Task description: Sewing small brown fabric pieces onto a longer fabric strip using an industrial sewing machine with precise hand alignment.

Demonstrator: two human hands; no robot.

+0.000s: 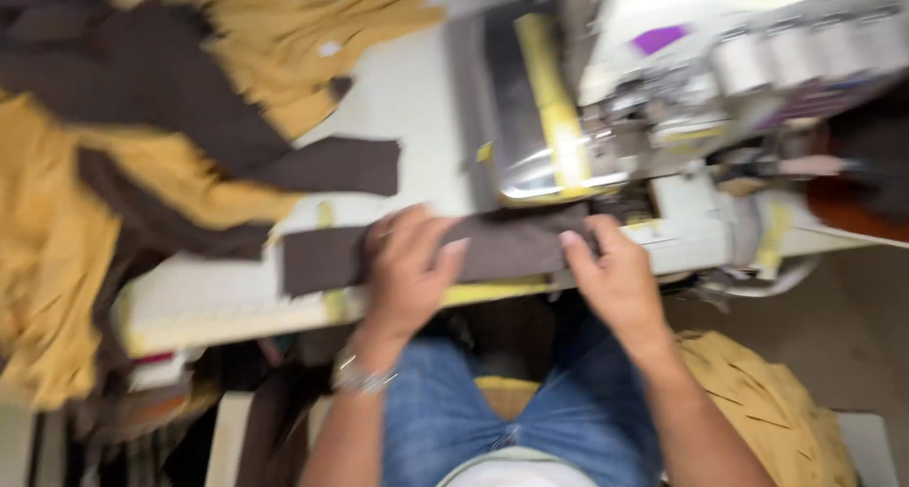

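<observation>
From the head camera, looking down over my lap, my left hand (407,269) lies flat on a dark brown fabric strip (327,258), fingers spread and pressing it onto the pale worktop (398,99). My right hand (615,279) rests on the same strip further to the right, fingers bent over its edge near the front of the sewing machine (663,89); the picture is blurred, so I cannot tell whether those fingers pinch the cloth or only bear down on it. The strip runs across the near edge of the worktop, its left end free and sticking out past my left hand, its right end reaching towards the shiny metal plate (530,179) of the machine.

The cloth looks thin, light and limp to me. I judge it would sag and fold if lifted by one end and would slide easily on the smooth top, so flat palms or a pinch at both edges suit it best.

To the left, a heap of mustard and brown fabric pieces (142,146) covers the worktop and hangs over its side. Another mustard pile (767,402) sits low to my right, beside my jeans (530,411). A bracelet (365,378) is on my left wrist.
</observation>
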